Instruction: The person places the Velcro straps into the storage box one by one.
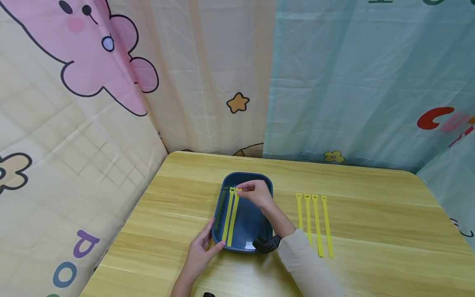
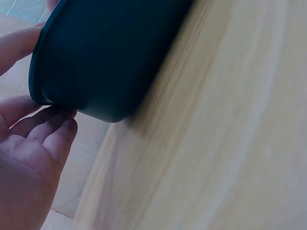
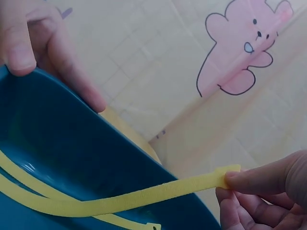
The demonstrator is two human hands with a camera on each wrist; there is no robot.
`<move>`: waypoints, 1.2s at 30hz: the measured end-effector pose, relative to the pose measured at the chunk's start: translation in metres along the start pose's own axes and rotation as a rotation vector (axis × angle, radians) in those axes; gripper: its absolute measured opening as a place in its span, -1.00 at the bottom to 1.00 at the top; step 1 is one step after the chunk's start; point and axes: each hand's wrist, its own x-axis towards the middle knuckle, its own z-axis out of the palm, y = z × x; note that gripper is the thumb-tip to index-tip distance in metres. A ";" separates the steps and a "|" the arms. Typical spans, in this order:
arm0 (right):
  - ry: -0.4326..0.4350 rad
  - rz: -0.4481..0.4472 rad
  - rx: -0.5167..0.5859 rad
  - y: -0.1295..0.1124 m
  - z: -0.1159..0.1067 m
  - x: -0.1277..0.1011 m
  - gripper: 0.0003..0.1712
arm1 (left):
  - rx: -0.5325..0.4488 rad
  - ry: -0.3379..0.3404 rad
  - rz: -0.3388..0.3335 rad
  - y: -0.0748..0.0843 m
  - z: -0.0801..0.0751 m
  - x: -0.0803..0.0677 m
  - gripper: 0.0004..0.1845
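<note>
A dark blue tray (image 1: 245, 220) sits on the wooden table (image 1: 371, 231). Two yellow straps lie lengthwise in it: one flat strap (image 1: 226, 220) and a second strap (image 1: 233, 220) beside it. My right hand (image 1: 243, 191) pinches the far end of the second strap and holds it just above the tray floor. In the right wrist view that strap (image 3: 144, 194) arches up to my right hand (image 3: 231, 184). My left hand (image 1: 215, 238) holds the tray's near left corner. Its fingers (image 2: 48, 136) lie against the outer wall of the tray (image 2: 110, 52).
Several more yellow straps (image 1: 313, 222) lie side by side on the table to the right of the tray. A black watch (image 1: 267, 244) is on my right wrist. Printed curtains (image 1: 334, 82) close in the table at the back and both sides.
</note>
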 end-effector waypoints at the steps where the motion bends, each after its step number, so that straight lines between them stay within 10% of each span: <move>1: 0.000 0.001 -0.002 0.001 0.001 0.002 -0.86 | 0.001 0.002 0.000 0.000 0.000 0.000 -0.22; 36: -0.002 0.090 -0.004 0.031 0.013 0.026 -0.81 | -0.010 0.005 -0.026 0.000 -0.001 0.000 -0.23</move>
